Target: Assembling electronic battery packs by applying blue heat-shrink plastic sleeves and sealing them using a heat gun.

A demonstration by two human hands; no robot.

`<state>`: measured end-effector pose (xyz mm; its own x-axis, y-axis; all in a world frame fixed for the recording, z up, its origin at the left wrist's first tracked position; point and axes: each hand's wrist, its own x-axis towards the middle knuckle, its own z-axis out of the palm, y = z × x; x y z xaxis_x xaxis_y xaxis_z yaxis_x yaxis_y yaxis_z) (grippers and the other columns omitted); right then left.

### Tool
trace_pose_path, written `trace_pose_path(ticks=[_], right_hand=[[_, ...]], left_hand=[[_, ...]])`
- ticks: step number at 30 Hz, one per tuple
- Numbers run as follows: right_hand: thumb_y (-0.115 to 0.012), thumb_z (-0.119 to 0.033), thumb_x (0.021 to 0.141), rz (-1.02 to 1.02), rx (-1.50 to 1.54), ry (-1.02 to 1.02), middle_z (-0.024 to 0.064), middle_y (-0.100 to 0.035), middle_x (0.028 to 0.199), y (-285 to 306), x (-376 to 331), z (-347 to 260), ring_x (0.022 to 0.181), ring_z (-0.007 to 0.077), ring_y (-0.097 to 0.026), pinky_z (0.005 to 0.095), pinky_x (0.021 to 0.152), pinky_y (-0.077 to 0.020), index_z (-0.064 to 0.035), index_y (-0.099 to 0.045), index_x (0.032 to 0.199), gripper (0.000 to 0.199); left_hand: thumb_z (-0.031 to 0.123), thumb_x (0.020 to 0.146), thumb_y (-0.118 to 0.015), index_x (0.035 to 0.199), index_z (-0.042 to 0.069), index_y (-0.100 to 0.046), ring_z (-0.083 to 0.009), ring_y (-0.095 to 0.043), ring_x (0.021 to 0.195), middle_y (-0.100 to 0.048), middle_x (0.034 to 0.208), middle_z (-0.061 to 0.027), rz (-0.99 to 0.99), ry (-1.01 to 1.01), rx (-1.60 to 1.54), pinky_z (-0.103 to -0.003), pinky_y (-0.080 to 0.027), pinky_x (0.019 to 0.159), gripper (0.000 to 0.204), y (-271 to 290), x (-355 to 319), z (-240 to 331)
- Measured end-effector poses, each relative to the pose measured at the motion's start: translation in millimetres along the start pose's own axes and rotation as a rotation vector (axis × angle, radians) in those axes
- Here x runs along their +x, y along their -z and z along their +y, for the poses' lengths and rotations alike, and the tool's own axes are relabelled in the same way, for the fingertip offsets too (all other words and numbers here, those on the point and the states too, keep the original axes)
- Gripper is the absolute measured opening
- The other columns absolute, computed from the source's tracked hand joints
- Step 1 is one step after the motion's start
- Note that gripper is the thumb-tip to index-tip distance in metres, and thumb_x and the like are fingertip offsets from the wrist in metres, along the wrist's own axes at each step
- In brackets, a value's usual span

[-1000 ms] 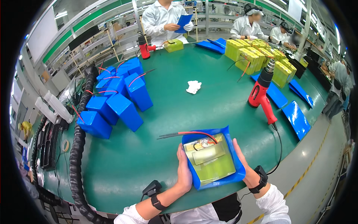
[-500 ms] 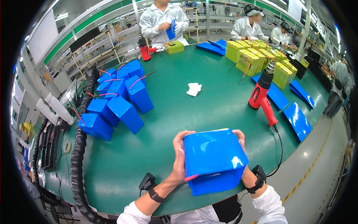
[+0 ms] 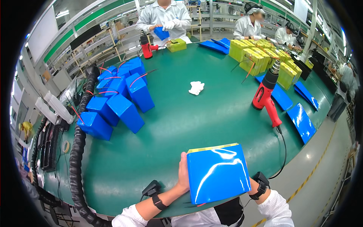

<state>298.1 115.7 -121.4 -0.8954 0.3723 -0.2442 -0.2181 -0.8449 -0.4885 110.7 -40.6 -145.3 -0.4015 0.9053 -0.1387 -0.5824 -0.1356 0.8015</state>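
A battery pack in a glossy blue sleeve is between my hands at the table's near edge, its broad face turned up. A strip of its yellow body shows along the far edge, and a bit of red and dark wire pokes out below the near edge. My left hand grips the pack's left side, fingers partly hidden beneath. My right hand is at the lower right side, its fingers hidden by the pack. Right of the pack, a red heat gun stands on the table, nozzle up.
Several blue-sleeved packs with wires stand at left, beside a black ribbed hose. Yellow packs and flat blue sleeves lie at right. A crumpled white wad sits mid-table. Across, a co-worker handles a blue sleeve near another heat gun.
The pack has tipped so its broad face turns more toward me, and moved slightly nearer. My right fingers have gone out of sight behind it. The co-worker's blue sleeve has moved left and down.
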Motion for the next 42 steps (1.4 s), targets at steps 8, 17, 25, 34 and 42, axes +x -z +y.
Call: trace_pose_path(ticks=[8,17,25,34,42], right_hand=[[-0.035,-0.042,0.113,0.028,-0.040,0.331,0.0110,-0.057,0.141,-4,4,14,0.130,0.0207,-0.057,0.0391,0.108,-0.0495,-0.0064,-0.052,0.142,0.049],[-0.052,-0.013,0.108,-0.117,-0.680,0.697,0.0103,-0.058,0.140,40,26,22,0.127,0.0216,-0.060,0.0375,0.106,-0.0515,-0.0035,-0.045,0.150,0.044],[-0.048,-0.010,0.110,0.094,-0.335,0.148,0.0110,-0.068,0.116,45,40,-6,0.098,0.0147,-0.068,0.0298,0.081,-0.0582,0.0005,-0.060,0.126,0.023],[-0.055,-0.012,0.106,0.115,-1.222,0.676,0.0116,-0.068,0.115,34,26,7,0.100,0.0208,-0.070,0.0313,0.085,-0.0577,0.0017,-0.061,0.128,0.026],[-0.071,-0.015,0.094,0.109,-0.836,0.439,0.0117,-0.069,0.115,-6,26,-4,0.101,0.0239,-0.070,0.0342,0.088,-0.0564,-0.0005,-0.062,0.127,0.037]], left_hand=[[0.037,0.115,-0.032,0.134,0.005,-0.053,-0.0207,-0.061,0.117,-0.059,0.127,-0.0088,-0.188,-0.169,-0.203,-0.038,-0.052,0.102,0.043,24,14,-26],[0.047,0.115,-0.024,0.070,0.008,-0.049,-0.0077,-0.040,0.058,-0.047,0.063,0.0025,0.228,-0.204,0.208,-0.028,-0.036,0.056,0.065,-38,9,28],[0.050,0.114,-0.022,0.070,0.005,-0.054,-0.0081,-0.043,0.060,-0.055,0.065,-0.0001,0.097,-0.292,0.498,-0.030,-0.035,0.054,0.070,-15,15,40],[0.042,0.114,-0.032,0.071,0.009,-0.054,-0.0087,-0.053,0.056,-0.056,0.064,0.0013,0.248,-0.305,0.237,-0.027,-0.048,0.055,0.059,-28,11,25],[0.039,0.114,-0.033,0.066,0.009,-0.050,-0.0073,-0.039,0.055,-0.047,0.060,0.0037,0.321,-0.301,0.257,-0.030,-0.034,0.052,0.059,-25,18,20]])
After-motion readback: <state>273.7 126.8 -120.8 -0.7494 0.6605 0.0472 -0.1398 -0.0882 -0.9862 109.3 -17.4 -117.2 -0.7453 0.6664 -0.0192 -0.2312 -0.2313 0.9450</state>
